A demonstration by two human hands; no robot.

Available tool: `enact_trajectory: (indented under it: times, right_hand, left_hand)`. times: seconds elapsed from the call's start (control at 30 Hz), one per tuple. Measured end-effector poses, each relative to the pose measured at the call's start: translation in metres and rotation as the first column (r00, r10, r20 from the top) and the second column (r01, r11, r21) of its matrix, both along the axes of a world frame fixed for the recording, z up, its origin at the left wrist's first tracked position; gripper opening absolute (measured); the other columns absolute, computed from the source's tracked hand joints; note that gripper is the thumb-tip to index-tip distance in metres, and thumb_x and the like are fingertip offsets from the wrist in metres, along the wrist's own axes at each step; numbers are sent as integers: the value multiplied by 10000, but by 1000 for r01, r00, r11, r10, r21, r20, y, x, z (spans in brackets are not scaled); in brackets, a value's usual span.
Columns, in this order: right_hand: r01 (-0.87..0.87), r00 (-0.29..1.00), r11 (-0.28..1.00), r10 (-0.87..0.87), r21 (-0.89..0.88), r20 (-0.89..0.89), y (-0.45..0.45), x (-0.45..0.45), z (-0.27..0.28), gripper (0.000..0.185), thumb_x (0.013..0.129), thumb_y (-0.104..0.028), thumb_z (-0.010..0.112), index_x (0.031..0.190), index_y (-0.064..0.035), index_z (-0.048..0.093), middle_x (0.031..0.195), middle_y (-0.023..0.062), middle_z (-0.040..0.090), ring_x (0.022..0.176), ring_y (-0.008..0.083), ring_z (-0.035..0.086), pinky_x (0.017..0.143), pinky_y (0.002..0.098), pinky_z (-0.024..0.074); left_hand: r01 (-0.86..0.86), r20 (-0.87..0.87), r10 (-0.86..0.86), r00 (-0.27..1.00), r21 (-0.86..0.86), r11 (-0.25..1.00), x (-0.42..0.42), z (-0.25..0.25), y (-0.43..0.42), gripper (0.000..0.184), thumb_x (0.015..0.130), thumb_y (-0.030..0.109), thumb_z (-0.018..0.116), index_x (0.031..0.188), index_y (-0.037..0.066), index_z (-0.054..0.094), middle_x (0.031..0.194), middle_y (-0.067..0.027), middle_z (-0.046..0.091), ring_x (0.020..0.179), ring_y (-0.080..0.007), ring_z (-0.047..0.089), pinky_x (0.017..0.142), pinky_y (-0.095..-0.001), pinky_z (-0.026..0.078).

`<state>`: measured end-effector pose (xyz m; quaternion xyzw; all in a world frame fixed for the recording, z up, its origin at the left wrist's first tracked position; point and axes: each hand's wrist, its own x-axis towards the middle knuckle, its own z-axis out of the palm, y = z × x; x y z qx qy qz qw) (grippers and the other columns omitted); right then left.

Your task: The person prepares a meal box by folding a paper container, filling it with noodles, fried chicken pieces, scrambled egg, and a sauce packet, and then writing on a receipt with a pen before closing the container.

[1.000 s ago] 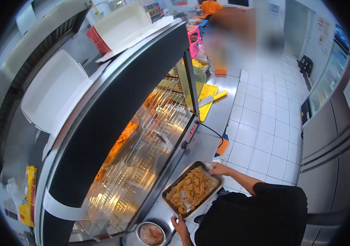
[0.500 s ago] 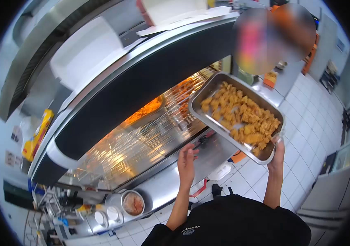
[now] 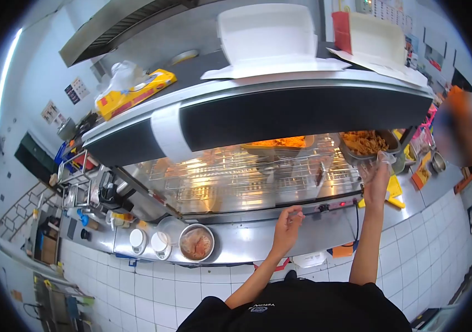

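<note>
Metal tray (image 3: pixel 349 155) of fried pieces (image 3: pixel 364 142): your right hand (image 3: pixel 377 180) is gripping its near edge, upper right of frame; your left hand (image 3: pixel 287 228) is hanging empty, lower centre, fingers half-curled. Since half a second ago, the tray is shifting from in front of the black hood (image 3: pixel 302 113) to beneath its edge, so is apparently entering the cabinet (image 3: pixel 258 214); whether it's resting there, cannot tell. Orange food (image 3: pixel 280 142) is lying leftward.

A rectangular metal tray (image 3: pixel 393 141), its open side facing up, golden-brown fried pieces (image 3: pixel 364 143) heaped loosely inside, situated at the right end of the lit cabinet (image 3: pixel 302 116)
</note>
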<state>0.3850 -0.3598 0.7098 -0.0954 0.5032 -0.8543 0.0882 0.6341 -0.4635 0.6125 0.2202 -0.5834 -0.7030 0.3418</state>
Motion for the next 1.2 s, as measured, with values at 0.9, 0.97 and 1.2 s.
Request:
enact_trajectory:
  times: [0.9,0.97,1.2]
  right_hand:
    - [693,595,462,68,554,-801,-46,46,-52,318,842,-79,597,1123,69,576,1144,238,567,1096,407,525,954,469,412]
    - [849,438,313,32,426,-898,-32,11,-78,313,840,-75,593,1124,58,579,1140,229,572,1095,405,521,961,469,410]
    - [883,463,55,60,466,-885,-22,26,-95,369,841,-76,556,1198,17,551,1116,176,580,1086,352,538,922,447,439]
  left_hand:
    - [-320,-404,85,911,-561,763,123,213,-156,572,821,-71,691,1352,-18,486,1261,-135,464,1103,-238,613,823,-313,627]
    - [-284,-396,51,917,-555,782,125,215,-153,623,806,-79,701,1378,-22,462,1276,-142,447,1122,-253,608,846,-328,623]
    - [-159,-391,-90,916,-561,812,124,212,-153,724,747,-109,718,1405,-41,425,1364,-135,406,1197,-263,567,983,-355,547]
